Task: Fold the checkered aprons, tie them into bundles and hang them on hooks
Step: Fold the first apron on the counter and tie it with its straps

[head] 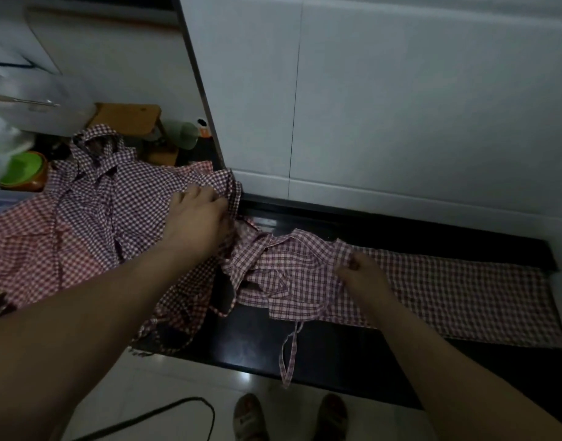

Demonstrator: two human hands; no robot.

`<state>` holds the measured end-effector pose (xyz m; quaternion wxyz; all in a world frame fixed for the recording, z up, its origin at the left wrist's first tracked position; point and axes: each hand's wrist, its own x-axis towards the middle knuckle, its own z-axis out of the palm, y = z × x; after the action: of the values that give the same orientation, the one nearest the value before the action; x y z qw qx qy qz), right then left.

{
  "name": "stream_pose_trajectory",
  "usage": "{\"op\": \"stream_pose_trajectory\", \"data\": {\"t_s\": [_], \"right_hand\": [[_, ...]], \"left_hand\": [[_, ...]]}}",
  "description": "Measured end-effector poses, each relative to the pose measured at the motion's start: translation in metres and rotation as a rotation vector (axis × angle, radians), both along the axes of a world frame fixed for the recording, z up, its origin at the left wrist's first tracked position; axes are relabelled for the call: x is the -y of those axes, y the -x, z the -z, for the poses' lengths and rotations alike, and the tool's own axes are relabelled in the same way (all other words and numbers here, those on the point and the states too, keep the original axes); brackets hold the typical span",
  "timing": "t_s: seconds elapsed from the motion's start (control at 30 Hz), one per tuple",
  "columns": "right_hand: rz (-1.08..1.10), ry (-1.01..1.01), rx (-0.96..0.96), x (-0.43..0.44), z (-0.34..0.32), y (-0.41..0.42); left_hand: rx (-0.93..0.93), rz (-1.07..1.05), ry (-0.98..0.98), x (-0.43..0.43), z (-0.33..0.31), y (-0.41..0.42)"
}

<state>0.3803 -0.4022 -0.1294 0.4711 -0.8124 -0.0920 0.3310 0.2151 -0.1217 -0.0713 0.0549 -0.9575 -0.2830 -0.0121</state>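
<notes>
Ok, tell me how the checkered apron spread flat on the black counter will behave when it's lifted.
The flat red-and-white checkered cloth apron will probably go limp and droop, since its bunched end creases under the right hand. It looks thin, so likely light. Its loose strap already hangs off the black counter and may snag.

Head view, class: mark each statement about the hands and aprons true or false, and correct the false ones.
1. The right hand pinches checkered cloth. True.
2. The left hand holds a hook. False: it rests on the apron heap; no hook shows.
3. An apron strap hangs over the counter edge. True.
4. The flat apron is tied in a bundle. False: it lies spread along the counter.
5. A green bowl sits at the far left. True.
</notes>
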Motion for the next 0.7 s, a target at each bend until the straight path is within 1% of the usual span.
{"op": "stream_pose_trajectory", "data": {"t_s": [0.07, 0.1, 0.13, 0.17, 0.23, 0.27, 0.3, 0.33, 0.37, 0.43, 0.47, 0.5, 0.53, 0.57, 0.6, 0.63, 0.67, 0.7], "right_hand": [[0.033, 0.170, 0.314, 0.002, 0.000, -0.003], [-0.002, 0.247, 0.474, 0.000, -0.002, -0.003], [-0.079, 0.271, 0.575, -0.006, -0.005, -0.003], [-0.192, 0.265, 0.610, -0.016, -0.009, -0.004], [-0.433, 0.322, 0.559, -0.041, -0.014, -0.007], [-0.536, 0.373, 0.532, -0.053, -0.013, -0.010], [-0.625, 0.440, 0.542, -0.062, -0.013, -0.012], [-0.664, 0.479, 0.551, -0.070, -0.012, -0.014], [-0.645, 0.456, 0.547, -0.073, -0.015, -0.017], [-0.526, 0.309, 0.526, -0.067, -0.024, -0.030], [-0.492, 0.205, 0.488, -0.059, -0.033, -0.037], [-0.508, 0.115, 0.411, -0.045, -0.045, -0.046], [-0.555, 0.038, 0.266, -0.030, -0.053, -0.056], [-0.584, -0.014, 0.084, -0.012, -0.062, -0.063], [-0.576, -0.011, -0.062, 0.005, -0.063, -0.071], [-0.537, 0.032, -0.146, 0.019, -0.061, -0.077], [-0.474, 0.100, -0.168, 0.029, -0.050, -0.082], [-0.430, 0.181, -0.133, 0.035, -0.037, -0.086]], "left_hand": [[0.143, -0.020, 0.074, 0.009, -0.010, -0.013], [0.211, -0.024, 0.133, 0.015, -0.015, -0.018], [0.269, -0.007, 0.222, 0.020, -0.020, -0.023], [0.329, 0.022, 0.364, 0.024, -0.025, -0.025], [0.444, 0.033, 0.747, 0.031, -0.038, -0.027], [0.487, 0.030, 0.873, 0.034, -0.045, -0.027], [0.525, 0.036, 0.937, 0.036, -0.052, -0.026], [0.562, 0.039, 0.986, 0.037, -0.059, -0.025], [0.600, 0.028, 1.031, 0.037, -0.063, -0.024], [0.672, -0.020, 1.112, 0.036, -0.065, -0.021], [0.678, -0.033, 1.140, 0.037, -0.063, -0.019], [0.656, -0.033, 1.159, 0.040, -0.058, -0.018], [0.595, -0.024, 1.159, 0.044, -0.050, -0.017], [0.492, -0.004, 1.115, 0.050, -0.037, -0.016], [0.372, 0.032, 0.998, 0.056, -0.023, -0.015], [0.244, 0.094, 0.835, 0.062, -0.006, -0.014], [0.126, 0.149, 0.681, 0.068, 0.009, -0.014], [0.027, 0.186, 0.575, 0.073, 0.024, -0.016]]}}
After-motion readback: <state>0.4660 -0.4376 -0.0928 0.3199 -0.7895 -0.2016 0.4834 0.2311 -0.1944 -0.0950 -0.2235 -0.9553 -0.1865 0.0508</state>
